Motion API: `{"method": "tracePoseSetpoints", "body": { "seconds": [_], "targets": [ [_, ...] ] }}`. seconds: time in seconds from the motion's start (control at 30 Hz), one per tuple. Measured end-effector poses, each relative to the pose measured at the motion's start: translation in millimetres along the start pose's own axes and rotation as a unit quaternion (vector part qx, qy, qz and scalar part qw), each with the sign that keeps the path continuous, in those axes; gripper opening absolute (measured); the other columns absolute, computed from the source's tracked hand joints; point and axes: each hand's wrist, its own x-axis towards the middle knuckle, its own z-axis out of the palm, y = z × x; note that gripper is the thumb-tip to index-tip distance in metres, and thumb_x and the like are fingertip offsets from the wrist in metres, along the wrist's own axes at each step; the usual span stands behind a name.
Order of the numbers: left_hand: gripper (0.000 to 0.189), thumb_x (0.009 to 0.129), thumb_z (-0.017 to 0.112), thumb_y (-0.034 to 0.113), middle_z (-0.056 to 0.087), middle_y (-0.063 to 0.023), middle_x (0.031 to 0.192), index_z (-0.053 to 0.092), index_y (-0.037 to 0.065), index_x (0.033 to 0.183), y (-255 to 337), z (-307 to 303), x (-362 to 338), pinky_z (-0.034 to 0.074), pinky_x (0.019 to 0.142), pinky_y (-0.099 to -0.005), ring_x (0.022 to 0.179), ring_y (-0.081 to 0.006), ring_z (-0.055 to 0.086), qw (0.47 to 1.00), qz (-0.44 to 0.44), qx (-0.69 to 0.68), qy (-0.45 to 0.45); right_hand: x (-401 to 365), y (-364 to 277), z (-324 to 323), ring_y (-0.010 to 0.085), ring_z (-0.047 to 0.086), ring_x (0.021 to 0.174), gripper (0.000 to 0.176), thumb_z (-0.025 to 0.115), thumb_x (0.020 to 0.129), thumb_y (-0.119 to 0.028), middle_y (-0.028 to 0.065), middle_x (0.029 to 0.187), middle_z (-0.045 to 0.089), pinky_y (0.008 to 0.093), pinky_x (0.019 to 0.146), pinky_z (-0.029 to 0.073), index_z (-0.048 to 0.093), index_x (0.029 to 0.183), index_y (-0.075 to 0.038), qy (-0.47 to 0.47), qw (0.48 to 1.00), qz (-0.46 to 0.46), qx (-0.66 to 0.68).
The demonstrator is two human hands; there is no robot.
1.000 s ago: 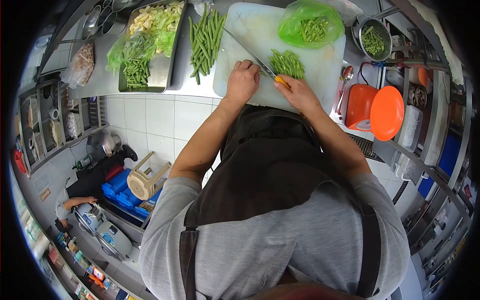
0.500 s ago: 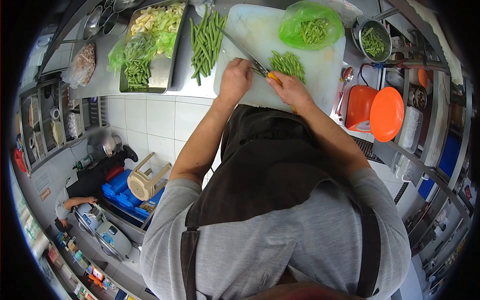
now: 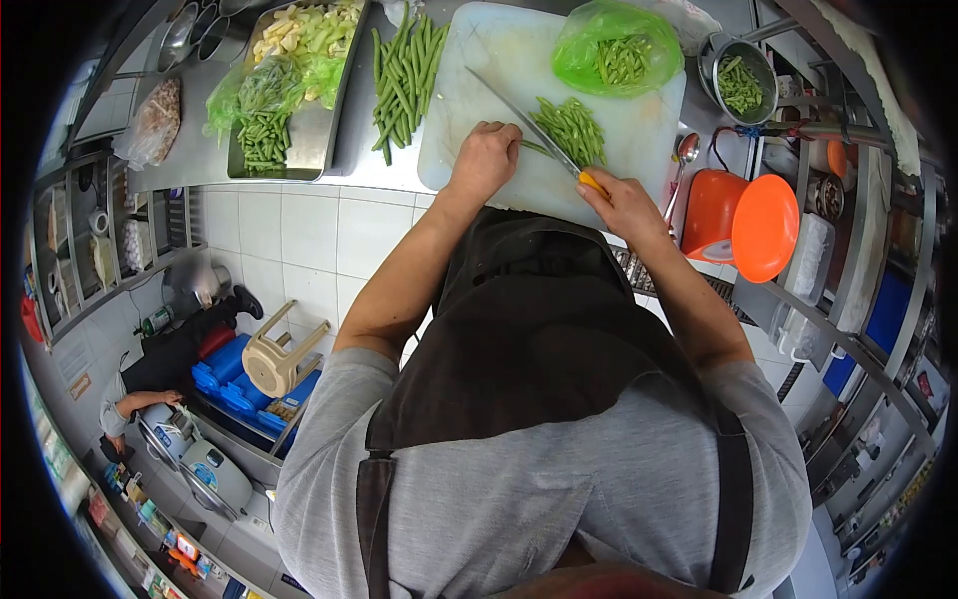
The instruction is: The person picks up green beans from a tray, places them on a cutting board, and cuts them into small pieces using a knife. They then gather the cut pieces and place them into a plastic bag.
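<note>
My right hand (image 3: 621, 205) is wrapped round the yellow handle of a long knife (image 3: 529, 122). The blade slants up and left over the white cutting board (image 3: 479, 60), beside a pile of cut green beans (image 3: 571, 132). Closed round green beans, my left hand (image 3: 488, 158) rests on the board left of the blade; a short length sticks out toward the knife. Whole green beans (image 3: 409, 85) lie left of the board. At the board's top right is a green plastic bag (image 3: 579, 62) with cut beans inside.
A metal tray (image 3: 317, 135) with cut vegetables stands at the left. To the right are a metal pot (image 3: 766, 88), a spoon (image 3: 687, 150) and an orange lid (image 3: 765, 228). Another person (image 3: 160, 364) and a beige stool (image 3: 269, 361) are at the lower left.
My right hand and the knife have moved right and slightly down, away from my left hand. My left hand has shifted slightly right and stays closed on the beans.
</note>
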Motion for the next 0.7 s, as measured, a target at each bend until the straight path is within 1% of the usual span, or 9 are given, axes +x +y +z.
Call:
{"method": "tracePoseSetpoints", "body": {
  "seconds": [0.07, 0.13, 0.37, 0.43, 0.47, 0.53, 0.57, 0.63, 0.7],
  "targets": [
    [0.011, 0.08, 0.065, 0.0, 0.07, -0.0132, 0.086, 0.068, 0.004, 0.089, 0, 2, 1, 0.054, 0.078, -0.044, 0.084, -0.0356, 0.065, 1.0, 0.0, 0.006, -0.003, -3, -2, -5, 0.0402, 0.066, 0.078, 0.041, 0.061, 0.097, -0.037, 0.0247, 0.084, 0.068, 0.0437, 0.073, 0.051, 0.065, 0.121, -0.004, -0.037, 0.999, 0.027, -0.006],
    [0.012, 0.079, 0.065, -0.001, 0.069, -0.0132, 0.086, 0.068, 0.004, 0.09, 1, 1, 1, 0.054, 0.078, -0.0442, 0.084, -0.0355, 0.065, 1.0, 0.01, 0.004, -0.003, 0, 6, 2, 0.0417, 0.066, 0.079, 0.04, 0.06, 0.097, -0.037, 0.0242, 0.086, 0.068, 0.044, 0.072, 0.051, 0.065, 0.12, -0.005, -0.02, 0.999, -0.039, 0.0],
    [0.014, 0.078, 0.064, -0.003, 0.069, -0.0139, 0.085, 0.069, 0.003, 0.09, 3, 0, 0, 0.053, 0.078, -0.0436, 0.083, -0.0356, 0.064, 1.0, 0.019, 0.004, 0.009, 49, 8, 34, 0.0416, 0.064, 0.077, 0.037, 0.06, 0.097, -0.036, 0.0217, 0.084, 0.068, 0.0439, 0.069, 0.05, 0.065, 0.118, -0.006, -0.01, 0.998, -0.057, 0.007],
    [0.013, 0.078, 0.065, -0.003, 0.069, -0.0139, 0.085, 0.069, 0.003, 0.089, 4, 0, 0, 0.053, 0.077, -0.0434, 0.083, -0.0355, 0.064, 1.0, 0.018, 0.004, 0.01, 46, 6, 30, 0.0381, 0.064, 0.068, 0.035, 0.06, 0.098, -0.036, 0.0201, 0.077, 0.065, 0.0433, 0.064, 0.049, 0.065, 0.117, -0.007, 0.026, 0.997, -0.071, 0.029],
    [0.013, 0.078, 0.065, -0.003, 0.069, -0.0139, 0.085, 0.069, 0.003, 0.089, 4, 0, 0, 0.053, 0.077, -0.0434, 0.083, -0.0355, 0.064, 1.0, 0.015, 0.004, 0.011, 41, 6, 27, 0.0381, 0.064, 0.068, 0.035, 0.06, 0.098, -0.036, 0.0201, 0.077, 0.065, 0.0433, 0.064, 0.049, 0.065, 0.117, -0.007, 0.023, 0.997, -0.072, 0.028],
    [0.012, 0.078, 0.065, -0.003, 0.069, -0.0139, 0.085, 0.069, 0.003, 0.088, 4, 1, -1, 0.053, 0.077, -0.0436, 0.082, -0.0355, 0.064, 0.999, 0.024, -0.001, 0.023, 31, -5, 13, 0.0336, 0.06, 0.056, 0.034, 0.059, 0.098, -0.036, 0.0185, 0.072, 0.062, 0.042, 0.059, 0.048, 0.065, 0.116, -0.007, -0.002, 0.999, -0.006, 0.043],
    [0.012, 0.078, 0.065, -0.003, 0.069, -0.0139, 0.085, 0.069, 0.003, 0.088, 4, 1, -1, 0.053, 0.077, -0.0436, 0.082, -0.0355, 0.064, 0.999, 0.023, -0.001, 0.024, 32, -6, 14, 0.0336, 0.06, 0.056, 0.034, 0.059, 0.098, -0.036, 0.0185, 0.072, 0.062, 0.042, 0.059, 0.048, 0.065, 0.116, -0.007, -0.003, 0.999, -0.007, 0.043],
    [0.012, 0.078, 0.066, -0.002, 0.069, -0.0141, 0.085, 0.069, 0.003, 0.088, 5, 1, -1, 0.053, 0.077, -0.0435, 0.083, -0.0355, 0.064, 1.0, 0.013, 0.007, 0.016, 35, -9, 17, 0.0271, 0.056, 0.048, 0.035, 0.059, 0.099, -0.037, 0.0156, 0.067, 0.06, 0.0399, 0.054, 0.046, 0.065, 0.117, -0.007, -0.05, 0.996, 0.01, 0.069],
    [0.012, 0.078, 0.066, -0.002, 0.069, -0.0142, 0.085, 0.068, 0.003, 0.088, 6, 1, -1, 0.053, 0.077, -0.0435, 0.083, -0.0356, 0.064, 1.0, 0.014, 0.009, 0.018, 49, -6, 30, 0.0257, 0.058, 0.049, 0.037, 0.058, 0.099, -0.038, 0.0144, 0.067, 0.062, 0.0393, 0.055, 0.047, 0.065, 0.119, -0.007, -0.031, 0.998, -0.006, 0.046]
  ]
}}
